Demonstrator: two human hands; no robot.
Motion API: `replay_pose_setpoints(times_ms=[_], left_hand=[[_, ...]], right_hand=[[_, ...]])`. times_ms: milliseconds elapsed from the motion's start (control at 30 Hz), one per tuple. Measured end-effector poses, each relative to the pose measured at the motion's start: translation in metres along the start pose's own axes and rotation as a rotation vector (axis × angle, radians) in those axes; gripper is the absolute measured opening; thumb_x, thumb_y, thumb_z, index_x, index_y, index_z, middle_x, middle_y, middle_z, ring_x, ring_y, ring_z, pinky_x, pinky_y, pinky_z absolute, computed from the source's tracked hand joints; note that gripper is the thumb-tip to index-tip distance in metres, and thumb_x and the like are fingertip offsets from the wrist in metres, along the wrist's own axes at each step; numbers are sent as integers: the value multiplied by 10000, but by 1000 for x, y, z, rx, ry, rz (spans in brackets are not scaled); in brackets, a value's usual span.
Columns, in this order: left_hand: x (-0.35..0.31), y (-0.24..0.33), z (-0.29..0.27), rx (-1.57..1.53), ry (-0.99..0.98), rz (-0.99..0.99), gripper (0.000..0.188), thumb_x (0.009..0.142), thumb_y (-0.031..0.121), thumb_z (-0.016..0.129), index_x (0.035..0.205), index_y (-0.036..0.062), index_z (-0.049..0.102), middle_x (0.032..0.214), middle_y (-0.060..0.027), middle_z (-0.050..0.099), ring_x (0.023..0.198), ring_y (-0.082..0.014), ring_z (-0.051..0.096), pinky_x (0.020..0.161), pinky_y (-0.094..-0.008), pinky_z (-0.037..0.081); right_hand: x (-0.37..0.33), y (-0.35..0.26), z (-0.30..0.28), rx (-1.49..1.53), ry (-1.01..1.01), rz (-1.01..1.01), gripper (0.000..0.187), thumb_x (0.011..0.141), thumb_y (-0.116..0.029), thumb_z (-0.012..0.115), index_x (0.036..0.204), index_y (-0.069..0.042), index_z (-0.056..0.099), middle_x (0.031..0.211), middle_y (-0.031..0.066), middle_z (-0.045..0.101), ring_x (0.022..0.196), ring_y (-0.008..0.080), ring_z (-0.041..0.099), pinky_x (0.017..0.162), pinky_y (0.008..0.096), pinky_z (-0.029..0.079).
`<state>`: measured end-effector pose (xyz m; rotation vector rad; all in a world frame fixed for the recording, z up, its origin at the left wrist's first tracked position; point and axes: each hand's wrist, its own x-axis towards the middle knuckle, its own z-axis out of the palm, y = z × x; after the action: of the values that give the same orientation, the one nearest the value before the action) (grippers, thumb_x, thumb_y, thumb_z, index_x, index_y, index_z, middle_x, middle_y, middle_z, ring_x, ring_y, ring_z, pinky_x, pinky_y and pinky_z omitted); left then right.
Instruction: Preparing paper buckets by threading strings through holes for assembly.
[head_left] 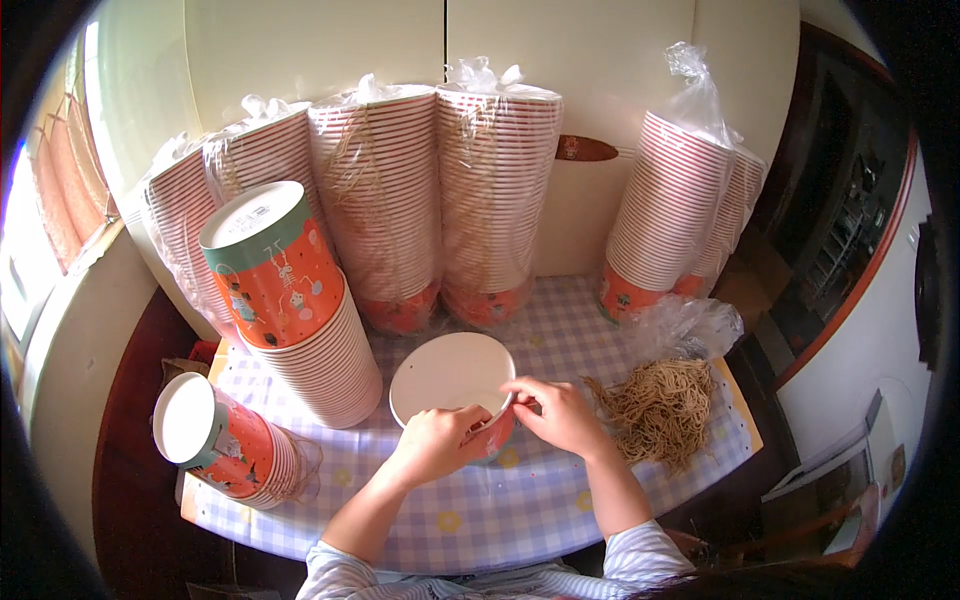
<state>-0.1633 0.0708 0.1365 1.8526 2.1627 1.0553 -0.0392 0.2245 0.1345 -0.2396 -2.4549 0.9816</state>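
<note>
Fingers of the left hand are curled narrow over the near rim of a round, open paper bucket, white inside and orange outside with a green band low down, and hold it there. The right hand has its fingers bent and close together, the tips at the bucket's right rim; whether they pinch it I cannot tell. The bucket is in the middle of the bench, on a blue-and-white checked cloth.

Right of the right hand lies a loose heap of thin, light brown strands, with a crumpled clear plastic bag just beyond it on the far side.

Left of the bucket, a tall unwrapped stack of orange-and-green buckets has its white base up. Nearer and further left is a shorter orange-and-green stack, brown loops around its rims. Along the far side stand tall bucket stacks wrapped in clear plastic, four towards the left and middle, two at the right.
</note>
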Motion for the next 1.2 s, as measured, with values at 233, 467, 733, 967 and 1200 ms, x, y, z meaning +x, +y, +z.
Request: replay_pose_setpoints(times_ms=[233,467,733,967,1200], left_hand=[[-4,-13,3,-212,-140,-109,183,820,214,549,891,53,602,641,-113,623,598,-261,631,572,-364,508],[-6,-21,7,93,-194,2,156,772,203,563,788,67,640,638,-139,613,592,-305,613,551,-398,505],[-6,-15,4,191,-259,-21,206,789,226,525,705,86,651,620,-124,609,578,-291,612,540,-388,504],[-2,-7,1,246,-114,-47,183,766,216,547,673,83,633,608,-102,608,568,-291,607,555,-391,504],[-1,-16,-11,88,-7,-96,133,684,186,570,692,65,624,655,-113,619,618,-295,612,573,-384,497]], right_hand=[[-1,0,4,-136,-198,-236,144,765,-68,562,908,-62,543,821,119,627,771,289,614,663,378,492],[-2,7,25,-125,-276,-228,155,749,-110,615,894,-68,576,809,101,630,775,279,610,675,368,486],[-3,1,26,-121,-282,-181,171,748,-96,614,899,-68,540,796,112,635,752,286,620,638,369,497],[-2,0,21,-102,-373,-33,287,785,-114,605,1040,-85,477,827,138,639,755,296,634,640,367,508],[-3,5,7,-27,-329,-11,324,801,-134,594,1095,-97,463,842,147,637,769,301,630,648,371,502]])
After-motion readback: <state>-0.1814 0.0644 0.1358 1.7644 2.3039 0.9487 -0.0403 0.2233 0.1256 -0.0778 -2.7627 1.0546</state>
